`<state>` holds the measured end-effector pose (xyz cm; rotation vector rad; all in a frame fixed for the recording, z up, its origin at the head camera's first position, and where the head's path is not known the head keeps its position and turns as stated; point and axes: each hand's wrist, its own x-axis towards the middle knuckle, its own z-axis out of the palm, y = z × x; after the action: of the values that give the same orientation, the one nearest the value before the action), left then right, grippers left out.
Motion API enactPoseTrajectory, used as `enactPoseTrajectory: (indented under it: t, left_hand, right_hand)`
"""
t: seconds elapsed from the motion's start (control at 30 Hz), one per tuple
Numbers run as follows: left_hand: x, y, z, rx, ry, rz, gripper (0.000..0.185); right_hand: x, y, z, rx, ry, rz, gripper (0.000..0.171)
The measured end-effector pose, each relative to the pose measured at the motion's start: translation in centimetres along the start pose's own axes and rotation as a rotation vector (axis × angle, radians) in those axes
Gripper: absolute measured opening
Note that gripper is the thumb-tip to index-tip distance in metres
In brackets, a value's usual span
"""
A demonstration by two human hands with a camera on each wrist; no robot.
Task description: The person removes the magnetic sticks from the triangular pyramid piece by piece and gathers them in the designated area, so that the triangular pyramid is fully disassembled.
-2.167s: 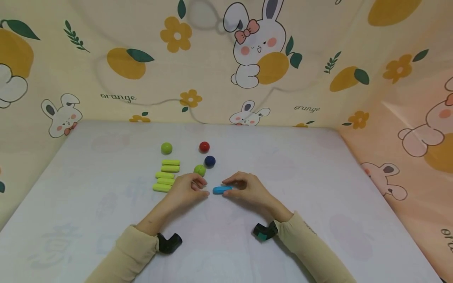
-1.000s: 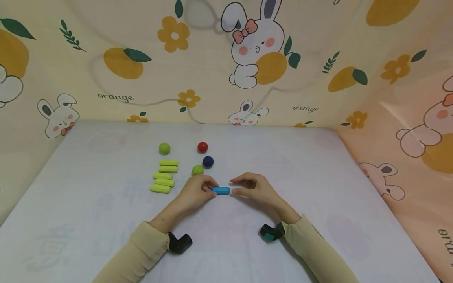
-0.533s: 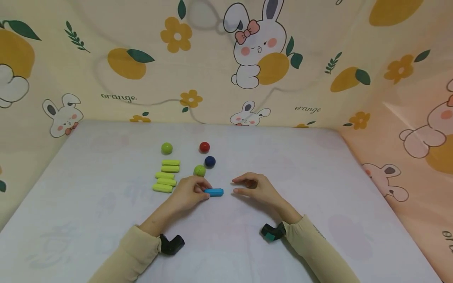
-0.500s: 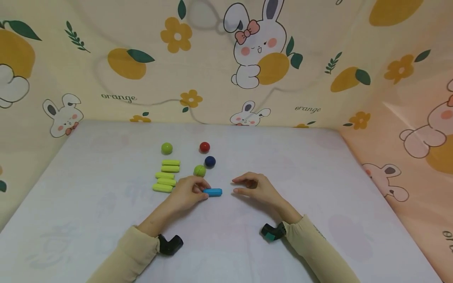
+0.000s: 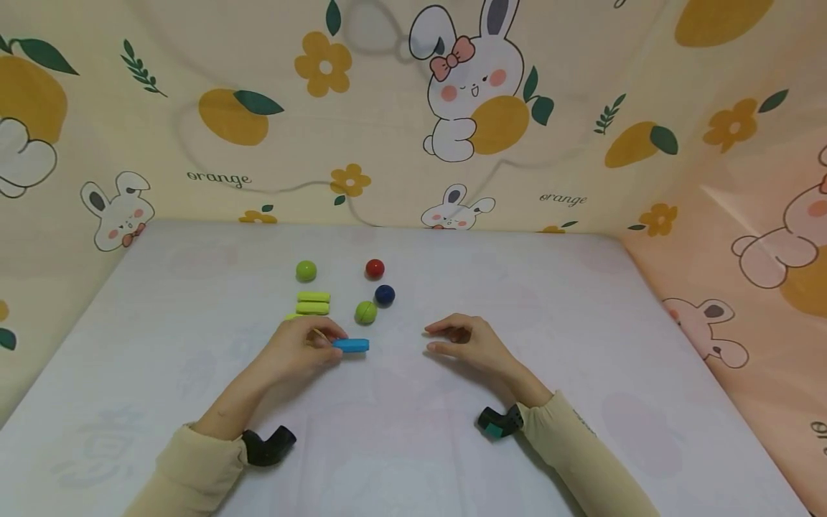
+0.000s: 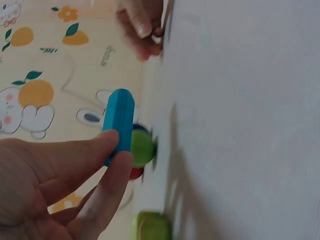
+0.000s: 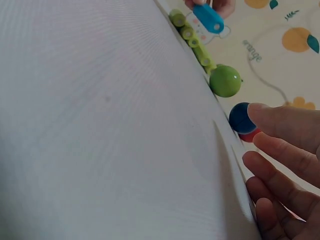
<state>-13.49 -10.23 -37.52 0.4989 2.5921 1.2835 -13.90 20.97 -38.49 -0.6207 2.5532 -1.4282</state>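
My left hand (image 5: 293, 352) pinches a short blue faceted bar (image 5: 352, 345) between thumb and finger, at one end. In the left wrist view the blue bar stands off from the white table, its far end free. A round hole shows in that end in the right wrist view. Several matching yellow-green bars (image 5: 313, 308) lie behind and beneath the left hand, partly hidden by it. My right hand (image 5: 474, 348) holds nothing; its fingers are loosely bent above the table, to the right of the blue bar.
A grooved green ball (image 5: 365, 312) and a dark blue ball (image 5: 384, 295) lie beyond the hands. Farther back are a red ball (image 5: 375, 268) and a plain green ball (image 5: 306, 271). A patterned cloth (image 5: 388, 143) rises behind the white table (image 5: 549, 301).
The blue bar has passed from my right hand to my left. My left hand has since carried it leftward, over the nearer yellow-green bars. My right hand has let go and drawn back slightly right.
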Motion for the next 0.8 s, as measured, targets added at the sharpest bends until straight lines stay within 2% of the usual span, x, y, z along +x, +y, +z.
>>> enactPoseTrajectory:
  t: [0.37, 0.57, 0.8]
  left_hand:
    - [-1.7, -1.6, -2.8, 0.033, -0.034, -0.022, 0.021]
    - [-2.4, -2.7, -3.4, 0.068, -0.031, -0.039, 0.021]
    - [-2.7, -3.2, -3.7, 0.079, -0.033, -0.071, 0.021]
  right_hand:
    - [0.0, 0.1, -0.1, -0.007, -0.003, 0.008, 0.029]
    - [0.0, 0.2, -0.1, -0.005, -0.001, -0.005, 0.029]
    - [-0.1, 0.0, -0.1, 0.010, -0.008, -0.005, 0.028]
